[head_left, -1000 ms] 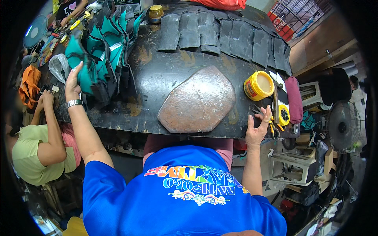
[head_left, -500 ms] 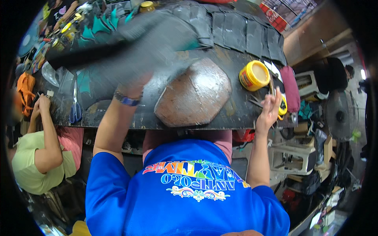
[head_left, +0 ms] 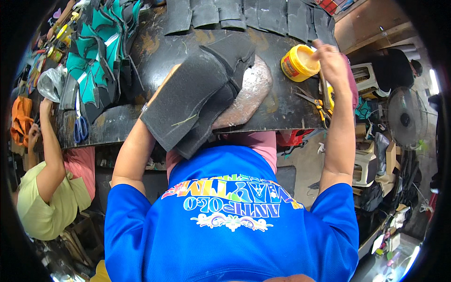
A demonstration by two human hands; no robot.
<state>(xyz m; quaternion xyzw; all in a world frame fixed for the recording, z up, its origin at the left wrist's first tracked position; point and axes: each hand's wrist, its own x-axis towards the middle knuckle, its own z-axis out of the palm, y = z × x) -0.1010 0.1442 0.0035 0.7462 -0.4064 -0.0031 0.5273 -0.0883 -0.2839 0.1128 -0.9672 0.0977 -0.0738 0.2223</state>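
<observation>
My left hand (head_left: 162,86) is mostly hidden beneath two or more overlapping sheets of dark grey felt-like material (head_left: 188,96); only a strip of skin along its edge shows. It holds the sheets tilted over the left part of a worn, flat brown board (head_left: 249,96) with clipped corners. At the right, my right hand (head_left: 331,60) is raised at the rim of a yellow tub (head_left: 292,63) of cream-coloured paste. Its fingers are apart, bent toward the paste, slightly blurred, and nothing shows in them. Beside the tub lie scissors with yellow-and-black handles (head_left: 321,112).
Dark rectangular pieces (head_left: 263,18) line the far edge of the black table (head_left: 155,51). Teal-and-black cut pieces (head_left: 98,51) are heaped at the left, near blue-handled scissors (head_left: 81,127). Another person in light green (head_left: 56,197) sits at the left. A fan (head_left: 406,117) stands at the right.
My left hand has brought the dark sheets nearer, down over the board. My right hand has moved up and toward the yellow tub. The heap of teal-and-black pieces is now uncovered.
</observation>
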